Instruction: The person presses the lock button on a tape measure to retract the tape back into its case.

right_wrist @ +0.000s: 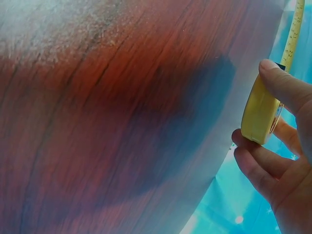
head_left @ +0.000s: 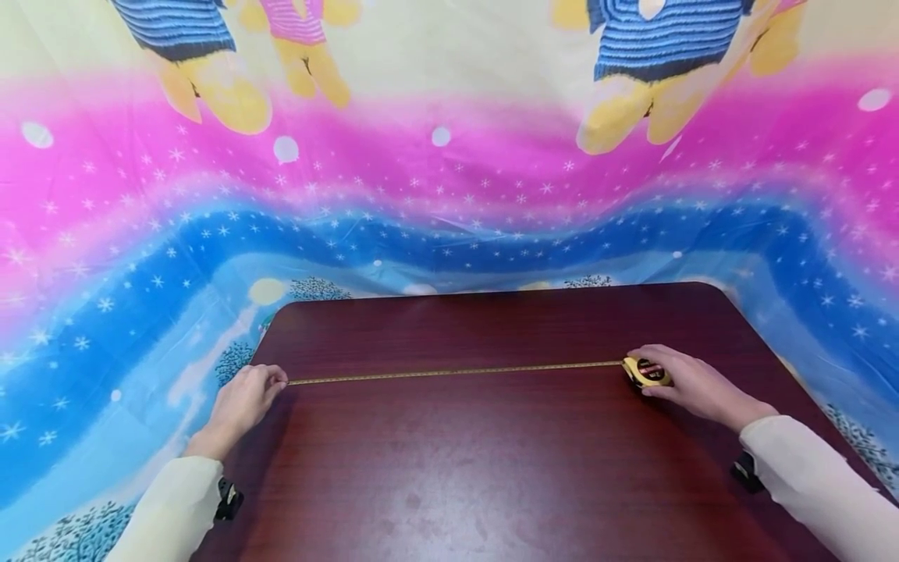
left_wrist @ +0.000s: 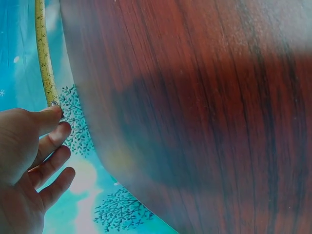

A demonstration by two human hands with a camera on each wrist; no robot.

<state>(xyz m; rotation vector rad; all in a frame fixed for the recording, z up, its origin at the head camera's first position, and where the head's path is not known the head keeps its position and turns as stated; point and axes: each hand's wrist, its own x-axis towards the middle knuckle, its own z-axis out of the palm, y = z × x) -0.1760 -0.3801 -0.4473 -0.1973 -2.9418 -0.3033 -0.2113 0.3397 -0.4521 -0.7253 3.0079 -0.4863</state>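
Note:
A yellow tape measure (head_left: 648,372) with a dark round label sits in my right hand (head_left: 691,384), held between thumb and fingers. Its yellow blade (head_left: 449,373) is drawn out across the view to my left hand (head_left: 242,402). In the left wrist view, the thumb and index finger of that hand pinch the metal end hook (left_wrist: 54,104), and the other fingers are loosely bent. The right wrist view shows the case edge-on, thumb on top near the blade's mouth and fingers beneath and behind. The blade runs nearly straight between both hands.
Below the hands is a dark reddish-brown table (head_left: 449,468) with rounded corners and a glossy, reflective top. A patterned cloth (head_left: 449,179) in pink, blue and cream hangs behind and around it. Dark wrist devices (head_left: 228,499) show at both cuffs.

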